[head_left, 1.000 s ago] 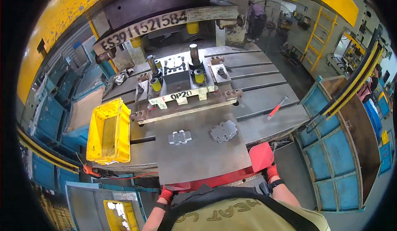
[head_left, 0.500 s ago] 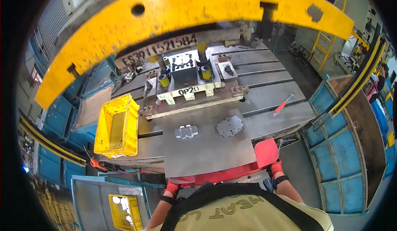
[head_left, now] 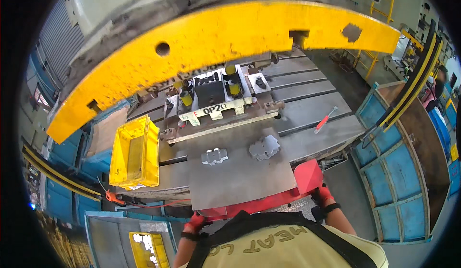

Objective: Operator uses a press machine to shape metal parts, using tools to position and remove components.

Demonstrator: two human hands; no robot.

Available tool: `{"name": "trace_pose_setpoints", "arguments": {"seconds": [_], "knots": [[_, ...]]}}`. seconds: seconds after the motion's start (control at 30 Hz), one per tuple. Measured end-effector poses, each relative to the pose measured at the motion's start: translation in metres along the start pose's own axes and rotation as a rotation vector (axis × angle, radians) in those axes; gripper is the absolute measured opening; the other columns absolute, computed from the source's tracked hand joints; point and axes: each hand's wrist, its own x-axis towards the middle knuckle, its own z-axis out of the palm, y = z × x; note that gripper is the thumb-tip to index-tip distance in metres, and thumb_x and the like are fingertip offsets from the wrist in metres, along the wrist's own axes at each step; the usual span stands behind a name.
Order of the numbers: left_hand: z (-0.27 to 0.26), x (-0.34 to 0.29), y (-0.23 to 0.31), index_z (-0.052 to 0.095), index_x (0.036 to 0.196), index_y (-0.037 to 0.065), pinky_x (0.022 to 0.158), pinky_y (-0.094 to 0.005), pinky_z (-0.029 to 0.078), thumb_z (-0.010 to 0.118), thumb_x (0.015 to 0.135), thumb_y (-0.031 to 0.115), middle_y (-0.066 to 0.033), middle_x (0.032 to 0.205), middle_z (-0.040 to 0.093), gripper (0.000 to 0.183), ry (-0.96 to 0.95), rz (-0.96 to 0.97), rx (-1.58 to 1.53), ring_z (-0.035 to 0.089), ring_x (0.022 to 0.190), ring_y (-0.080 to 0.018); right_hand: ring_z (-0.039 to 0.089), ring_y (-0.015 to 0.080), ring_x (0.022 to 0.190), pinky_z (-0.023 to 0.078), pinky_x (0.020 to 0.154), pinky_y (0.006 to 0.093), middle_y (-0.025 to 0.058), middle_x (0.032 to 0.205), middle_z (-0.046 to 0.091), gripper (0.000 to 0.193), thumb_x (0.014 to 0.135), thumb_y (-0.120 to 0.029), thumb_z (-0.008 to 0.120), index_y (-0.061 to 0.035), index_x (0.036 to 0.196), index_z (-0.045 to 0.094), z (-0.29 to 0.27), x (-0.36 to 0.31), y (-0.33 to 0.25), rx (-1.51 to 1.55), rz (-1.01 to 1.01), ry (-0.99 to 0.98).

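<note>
The red-gloved left hand [head_left: 195, 223] is at the red panel's [head_left: 259, 201] left end, its grip unclear. The yellow press beam [head_left: 225, 32] has descended over the die [head_left: 210, 93], which looks nearer closing, while grey metal parts [head_left: 264, 148] stay on the steel plate [head_left: 240, 184]. The right hand [head_left: 324, 195], beside the red guard [head_left: 308, 176], seems partly curled; its hold is hidden.

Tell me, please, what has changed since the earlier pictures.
The yellow metal press beam has come down toward the white-edged metal die. The red-gloved left hand and right hand stay by the red metal bar; flat grey metal parts and the yellow plastic crate lie unmoved.
</note>
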Motion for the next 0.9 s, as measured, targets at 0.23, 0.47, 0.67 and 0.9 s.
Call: {"name": "trace_pose_setpoints", "arguments": {"seconds": [0.23,0.47,0.67,0.9], "knots": [[-0.136,-0.029,0.140,0.051,0.088,0.002,0.063,-0.0243,0.038,0.049,0.071,0.022,-0.0030,0.073,0.052,0.026,0.298,-0.059,-0.139,0.047,0.069,-0.0112,0.047,0.0146,0.054,0.038,0.045,0.0255,0.0093,0.073,0.049,0.040,0.065,-0.025,0.059,0.0033,0.088,0.042,-0.029,0.015,-0.031,-0.024,-0.337,0.472],[-0.185,0.111,0.295,0.048,0.095,0.001,0.066,-0.0215,0.038,0.042,0.077,0.016,-0.0046,0.085,0.052,0.024,0.291,0.609,-0.358,0.049,0.073,-0.0110,0.045,0.0089,0.059,0.038,0.049,0.0225,0.0032,0.076,0.050,0.039,0.067,-0.012,0.057,-0.0033,0.102,0.042,0.074,-0.045,-0.103,0.120,-0.462,-0.015],[-0.216,0.261,0.329,0.049,0.084,0.002,0.053,-0.0202,0.038,0.048,0.073,0.017,-0.0005,0.073,0.051,0.018,0.486,0.524,-0.048,0.047,0.059,-0.0077,0.044,0.0072,0.068,0.038,0.057,0.0211,0.0026,0.078,0.050,0.029,0.067,-0.011,0.056,-0.0020,0.093,0.047,0.119,-0.032,-0.081,-0.066,-0.473,-0.345],[-0.200,0.304,0.385,0.052,0.088,0.003,0.070,-0.0334,0.039,0.038,0.075,0.031,-0.0182,0.085,0.052,0.033,0.402,0.310,1.144,0.051,0.080,-0.0285,0.043,0.0079,0.068,0.038,0.061,0.0215,0.0010,0.074,0.048,0.028,0.067,-0.009,0.055,-0.0003,0.092,0.046,0.106,-0.050,-0.072,-0.117,-0.486,-0.290]]}}
